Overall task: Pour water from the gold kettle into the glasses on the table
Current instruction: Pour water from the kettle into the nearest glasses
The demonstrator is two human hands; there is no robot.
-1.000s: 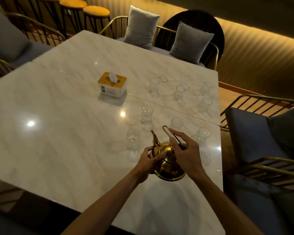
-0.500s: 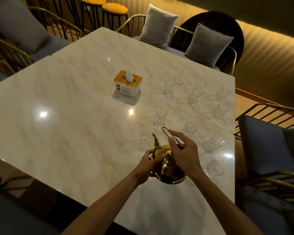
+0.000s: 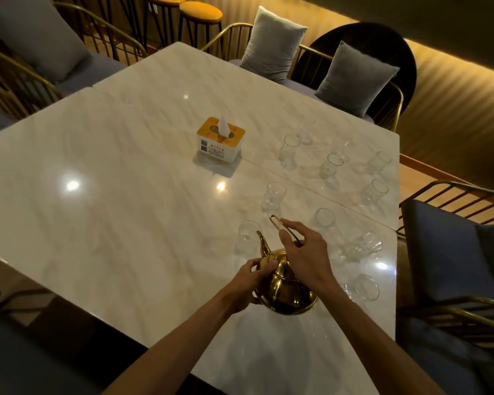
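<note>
gold kettle [image 3: 285, 286]: polished, slippery, likely heavy | right hand [image 3: 305, 253] fingers clamped on wire handle | left hand [image 3: 250, 276] fingers curled steadying body | glasses [image 3: 274, 195] fragile

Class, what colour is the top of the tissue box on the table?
Orange-yellow, over white sides; tissue box, head view.

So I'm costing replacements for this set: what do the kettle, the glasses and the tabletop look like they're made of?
Gold kettle: looks like polished, gold-toned metal; its body mirrors the lights, and the handle is thin wire.
Glasses: clear glass, or possibly clear plastic; the table shows through them.
Table: pale veined marble or a marble-look slab, glossy, with sharp lamp reflections.
</note>
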